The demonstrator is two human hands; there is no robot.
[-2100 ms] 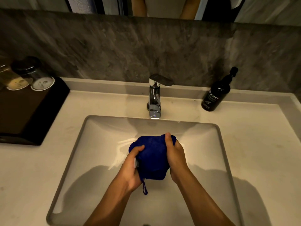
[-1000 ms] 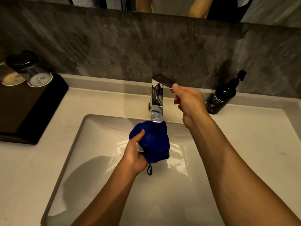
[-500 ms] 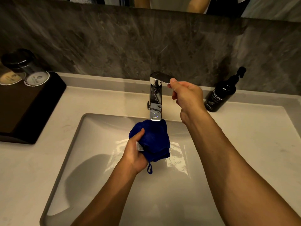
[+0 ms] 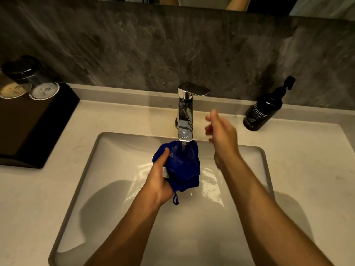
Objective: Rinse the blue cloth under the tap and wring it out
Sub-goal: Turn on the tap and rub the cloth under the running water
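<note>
**Cloth under running tap, left grip holding**

Nearest to me, both forearms reach in over the basin (image 4: 255, 189), which is wet, with bright reflections below the hands.

I note the left hand (image 4: 160, 181) clenched around the blue cloth (image 4: 182, 166), thumb laid across its upper left edge. The cloth is bunched, held above the basin floor; a white label shows against the palm and a small loop hangs below the grip.

To the right of that grip and slightly beyond it, the right hand (image 4: 222, 135) is blurred, fingers spread and loose, grasping nothing, apart from the cloth and just right of the spout.

Directly beyond the left grip, the tap (image 4: 185, 116) stands on the pale surface (image 4: 307, 169); a stream of water falls from its spout onto the cloth's top.

Far right of the grips stands a dark pump bottle (image 4: 264, 110). Far left sits a black tray (image 4: 38, 120) carrying two lidded cups (image 4: 30, 81).
</note>
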